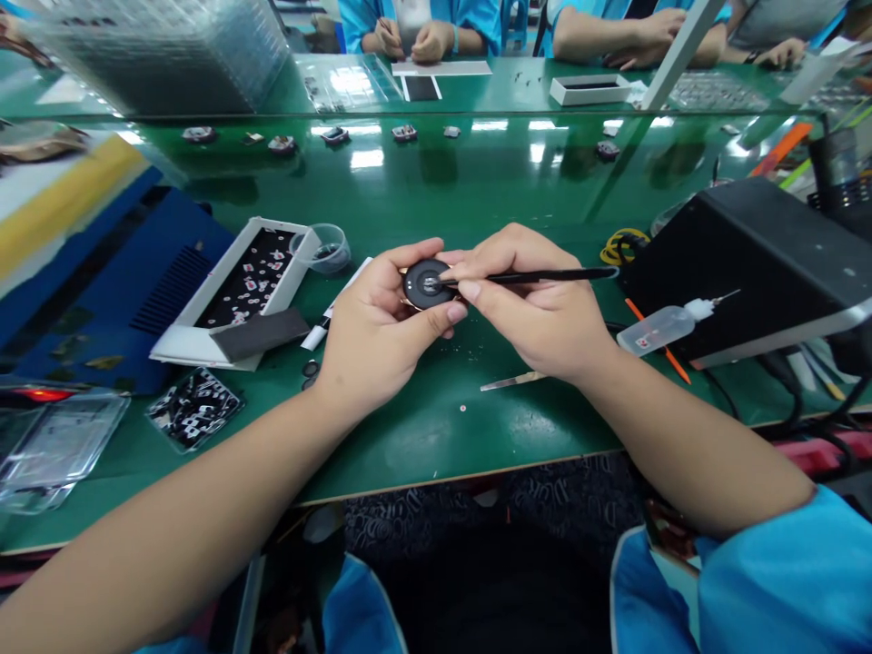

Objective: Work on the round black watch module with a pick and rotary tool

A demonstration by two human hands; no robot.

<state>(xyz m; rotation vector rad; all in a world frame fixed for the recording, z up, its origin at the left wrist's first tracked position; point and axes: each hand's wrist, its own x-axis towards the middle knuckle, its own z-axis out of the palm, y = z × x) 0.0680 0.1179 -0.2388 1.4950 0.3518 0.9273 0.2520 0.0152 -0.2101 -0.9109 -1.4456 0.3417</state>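
Observation:
A round black disc-shaped part (423,283), like a watch back, is held between the fingers and thumb of my left hand (388,327) above the green table. My right hand (538,300) grips black tweezers (538,275), whose tip touches the middle of the disc. Some right fingers rest near the disc's edge, and the exact tip contact is partly hidden. Below my right hand lies a pair of metal tweezers (510,381). A tiny round piece (463,409) sits on the table near its front edge.
Left stand a white box (303,263) of small parts, a plastic cup (331,250), a clear tray (194,409) and a blue machine (102,300). Right are a dropper bottle (658,329) and a black device (756,263). Several small assemblies line the back; other people work beyond.

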